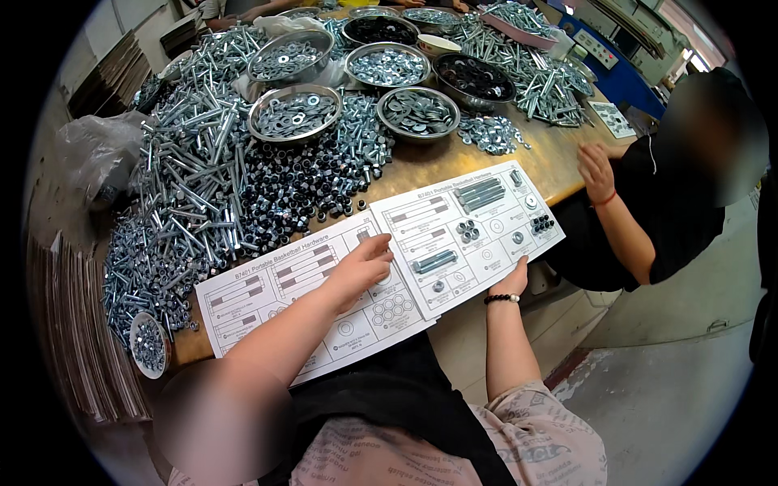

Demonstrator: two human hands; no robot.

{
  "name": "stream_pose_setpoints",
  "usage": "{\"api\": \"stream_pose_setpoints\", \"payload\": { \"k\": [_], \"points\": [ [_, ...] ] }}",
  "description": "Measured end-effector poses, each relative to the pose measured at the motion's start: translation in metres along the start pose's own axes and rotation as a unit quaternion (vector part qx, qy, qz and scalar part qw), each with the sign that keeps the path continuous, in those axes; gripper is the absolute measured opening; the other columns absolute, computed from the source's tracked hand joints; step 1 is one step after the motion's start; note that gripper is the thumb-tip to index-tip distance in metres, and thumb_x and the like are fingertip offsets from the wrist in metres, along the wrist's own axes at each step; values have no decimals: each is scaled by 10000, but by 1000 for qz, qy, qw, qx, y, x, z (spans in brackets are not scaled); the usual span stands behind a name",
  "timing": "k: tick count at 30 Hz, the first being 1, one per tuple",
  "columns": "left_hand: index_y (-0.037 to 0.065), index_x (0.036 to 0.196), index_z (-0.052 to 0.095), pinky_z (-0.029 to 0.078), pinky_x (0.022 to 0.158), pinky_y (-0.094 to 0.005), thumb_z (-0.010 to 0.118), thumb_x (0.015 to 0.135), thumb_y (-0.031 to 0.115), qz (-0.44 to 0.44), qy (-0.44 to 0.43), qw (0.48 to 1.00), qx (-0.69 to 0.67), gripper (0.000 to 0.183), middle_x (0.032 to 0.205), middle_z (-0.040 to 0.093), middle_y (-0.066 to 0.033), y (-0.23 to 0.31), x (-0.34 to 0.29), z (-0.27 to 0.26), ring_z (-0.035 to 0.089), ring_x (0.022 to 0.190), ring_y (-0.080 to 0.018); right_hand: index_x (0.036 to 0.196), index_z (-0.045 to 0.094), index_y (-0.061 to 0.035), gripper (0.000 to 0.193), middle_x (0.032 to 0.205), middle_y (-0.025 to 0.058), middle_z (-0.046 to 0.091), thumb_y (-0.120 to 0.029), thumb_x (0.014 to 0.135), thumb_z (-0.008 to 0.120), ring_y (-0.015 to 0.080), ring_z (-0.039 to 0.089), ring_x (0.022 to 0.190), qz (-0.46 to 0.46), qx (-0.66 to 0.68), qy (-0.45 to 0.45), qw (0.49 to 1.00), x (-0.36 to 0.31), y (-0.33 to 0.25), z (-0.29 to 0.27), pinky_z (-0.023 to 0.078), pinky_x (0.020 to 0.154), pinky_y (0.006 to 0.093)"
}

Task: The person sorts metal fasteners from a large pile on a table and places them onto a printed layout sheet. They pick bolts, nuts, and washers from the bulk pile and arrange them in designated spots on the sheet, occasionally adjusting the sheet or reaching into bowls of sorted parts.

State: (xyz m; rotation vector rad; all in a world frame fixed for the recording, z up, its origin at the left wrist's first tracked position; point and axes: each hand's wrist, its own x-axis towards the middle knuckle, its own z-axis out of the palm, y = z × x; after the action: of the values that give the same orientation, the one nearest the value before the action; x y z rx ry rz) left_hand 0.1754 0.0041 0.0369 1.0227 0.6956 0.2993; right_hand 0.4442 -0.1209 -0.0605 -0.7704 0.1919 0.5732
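Observation:
Two white printed hardware cards with part outlines lie side by side at the table's near edge. My left hand (362,273) reaches over the left card (304,259), fingers stretched toward the seam, with nothing visible in them. Gripped at its near edge by my right hand (510,283), the right card (438,304) slightly overlaps the left one. On the right card rest long bolts (480,194), shorter bolts (434,261), silver-and-black nuts (468,232), black nuts (542,223) and a washer (530,201). The fingers under the right card are hidden.
Loose bolts (190,162) and black-ringed nuts (300,190) are heaped beyond the cards. Metal bowls of washers (296,113) stand farther back. A small bowl (151,347) sits at the left edge. At right, a co-worker's hand (598,172) is raised near the table.

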Motion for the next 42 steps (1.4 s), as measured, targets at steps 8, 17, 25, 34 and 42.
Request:
{"api": "stream_pose_setpoints", "payload": {
  "k": [8, 17, 25, 34, 42],
  "points": [
    [-5, 1266, 371, 383, 950, -303, 503, 827, -5, 77, 25, 996, 42, 458, 1279, 412, -120, -26, -29, -25, 414, 1192, -216, 1230, 404, -13, 414, 1283, 111, 418, -260, 903, 341, 258, 400, 1181, 14, 21, -188, 982, 47, -29, -10, 361, 962, 362],
    [-11, 1239, 415, 416, 899, -287, 479, 831, -5, 135, 128, 976, 111, 413, 1216, 474, -110, -37, -106, -77, 500, 1089, -177, 1064, 546, -85, 290, 1224, 91, 463, -193, 830, 414, 231, 422, 1138, 431, 394, 753, 304, -41, -73, 89, 405, 896, 324],
    [0, 1223, 435, 437, 837, -255, 475, 830, -22, 211, 339, 912, 96, 396, 1090, 536, -97, -64, -166, -137, 545, 946, -139, 989, 545, -47, 201, 882, 54, 530, -142, 824, 482, 184, 504, 859, 505, -16, 421, 754, -57, -18, 50, 429, 733, 238],
    [28, 1056, 556, 459, 737, -316, 593, 735, 50, 202, 557, 669, 449, 323, 933, 566, -102, -33, -219, -229, 560, 823, -229, 1071, 473, 7, 547, 753, 80, 580, -501, 885, 393, 139, 491, 490, 198, -403, -346, 824, -107, 29, -31, 388, 421, 241],
    [111, 845, 600, 412, 728, -365, 610, 683, 109, 130, 496, 448, 732, 162, 812, 531, -41, -27, -192, -279, 522, 797, -233, 983, 520, -26, 516, 717, 40, 567, -488, 915, 302, 118, 444, 441, 192, -469, -316, 802, -85, 28, -30, 348, 385, 226]
  ]
}}
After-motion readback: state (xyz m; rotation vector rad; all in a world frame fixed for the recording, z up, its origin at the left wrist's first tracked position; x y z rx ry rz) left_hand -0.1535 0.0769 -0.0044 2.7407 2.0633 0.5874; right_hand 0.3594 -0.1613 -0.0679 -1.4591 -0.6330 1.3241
